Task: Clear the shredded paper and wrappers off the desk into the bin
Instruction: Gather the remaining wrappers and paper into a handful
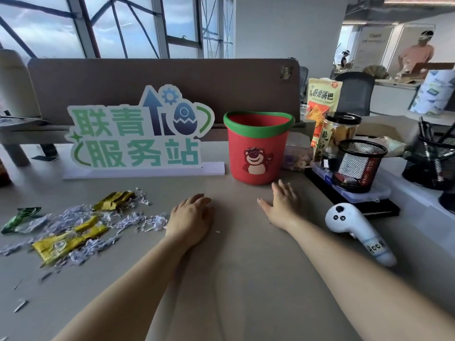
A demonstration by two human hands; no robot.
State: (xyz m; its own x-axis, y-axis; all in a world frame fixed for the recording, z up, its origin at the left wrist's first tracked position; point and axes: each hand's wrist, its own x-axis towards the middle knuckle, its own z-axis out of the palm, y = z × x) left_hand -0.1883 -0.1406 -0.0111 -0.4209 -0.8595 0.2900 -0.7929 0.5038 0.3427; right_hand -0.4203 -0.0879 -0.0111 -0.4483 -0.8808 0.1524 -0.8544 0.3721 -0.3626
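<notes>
The left hand (pixel 190 217) and right hand (pixel 280 205) lie loose and empty; the white paper shreds (pixel 78 215) look light and fluffy, best scooped from underneath.

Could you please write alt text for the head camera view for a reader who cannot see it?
The left hand and right hand rest empty on a desk before a red bin; shredded paper and wrappers lie scattered to their left.
</notes>
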